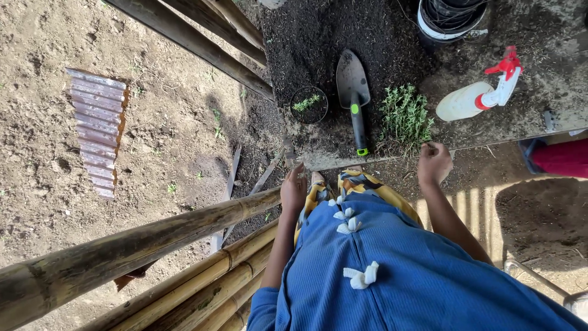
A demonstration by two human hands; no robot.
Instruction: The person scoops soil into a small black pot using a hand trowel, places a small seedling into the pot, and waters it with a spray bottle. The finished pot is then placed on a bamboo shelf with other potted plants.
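Note:
I look down at a soil-covered table (520, 122). My left hand (293, 190) hangs just below its near edge, fingers loosely together, holding nothing. My right hand (434, 163) is curled into a loose fist at the table's edge, right beside a bunch of green seedlings (404, 116). A garden trowel (354, 98) with a black handle and green tip lies on the soil between my hands. To its left stands a small black pot (309, 105) with a seedling in it. A white spray bottle (481, 95) with a red trigger lies to the right.
Thick bamboo poles (141, 245) run across the lower left, and more poles (202, 43) slant at the top. A rusty corrugated sheet (97, 132) lies on the dirt. A black-and-white bucket (450, 21) stands at the table's far edge. Something red (560, 158) sits at right.

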